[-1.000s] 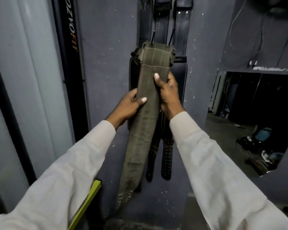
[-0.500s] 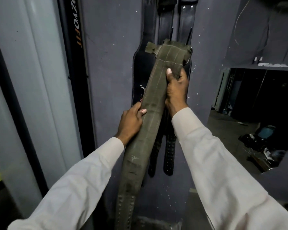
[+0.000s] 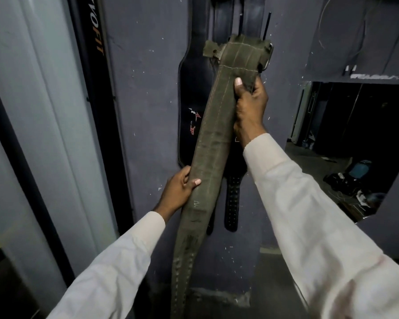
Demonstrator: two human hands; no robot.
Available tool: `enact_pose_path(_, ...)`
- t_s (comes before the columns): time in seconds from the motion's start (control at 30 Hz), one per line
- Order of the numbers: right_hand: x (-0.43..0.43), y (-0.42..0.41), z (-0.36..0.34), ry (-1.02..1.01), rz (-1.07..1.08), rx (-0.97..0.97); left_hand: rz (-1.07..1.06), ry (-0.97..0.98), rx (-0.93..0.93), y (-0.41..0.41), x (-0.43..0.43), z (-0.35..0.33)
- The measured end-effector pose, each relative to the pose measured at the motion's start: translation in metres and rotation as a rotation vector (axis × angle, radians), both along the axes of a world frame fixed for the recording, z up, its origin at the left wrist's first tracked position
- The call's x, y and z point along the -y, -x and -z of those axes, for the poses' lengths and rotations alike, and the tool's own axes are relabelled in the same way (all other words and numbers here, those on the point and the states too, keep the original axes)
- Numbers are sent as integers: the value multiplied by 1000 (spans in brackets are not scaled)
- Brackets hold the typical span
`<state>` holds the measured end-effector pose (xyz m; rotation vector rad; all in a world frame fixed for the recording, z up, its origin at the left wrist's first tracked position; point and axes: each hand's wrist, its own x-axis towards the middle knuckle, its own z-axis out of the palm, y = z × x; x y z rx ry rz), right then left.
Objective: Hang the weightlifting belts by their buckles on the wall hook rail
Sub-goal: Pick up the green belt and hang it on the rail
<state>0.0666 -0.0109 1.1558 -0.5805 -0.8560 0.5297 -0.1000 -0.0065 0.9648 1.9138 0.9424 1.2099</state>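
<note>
Gripping a long, worn olive-green canvas weightlifting belt (image 3: 207, 143), a person in white sleeves lifts it toward a dark grey wall. Nearest, the left hand (image 3: 179, 188) curls around the strap's middle, thumb across its face. Higher and farther, the right hand (image 3: 250, 107) clamps the strap just below its frayed top end, where a metal buckle (image 3: 268, 55) peeks out. The belt's long axis runs steeply upward, leaning right. Behind it, black leather belts (image 3: 195, 95) already hang; the hook rail lies above, out of sight.
</note>
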Motion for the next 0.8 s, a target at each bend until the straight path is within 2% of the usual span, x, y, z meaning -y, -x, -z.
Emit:
enact_pose_path(0.1, 3, 3, 1, 5, 13, 0, -133, -63, 8, -3, -3, 9)
enact_pose_path(0.17, 3, 3, 0, 12, 25, 0, -74, -17, 33, -1, -2, 12)
enact_pose_path(0.27, 3, -3, -3, -7, 38, -7, 70, 114, -45, 10, -5, 29)
enact_pose_path(0.37, 4, -5, -2, -23, 30, -21, 5, 118, -46, 19, -12, 37)
enact_pose_path(0.43, 5, -3, -2, -33, 14, -25, 28, 152, -51, 22, -15, 46)
enact_pose_path(0.5, 5, -3, -5, -32, -11, -22, 83, 191, -144, 26, -18, 60)
enact_pose_path(0.63, 4, -4, -6, -23, -80, -3, 69, 211, -181, 32, -34, 90)
enact_pose_path(0.7, 3, 0, -5, -21, -107, 19, 69, 267, -146, 29, -24, 80)
enact_pose_path(0.8, 3, -4, -6, -33, -181, 49, 173, 363, 57, 19, -7, 44)
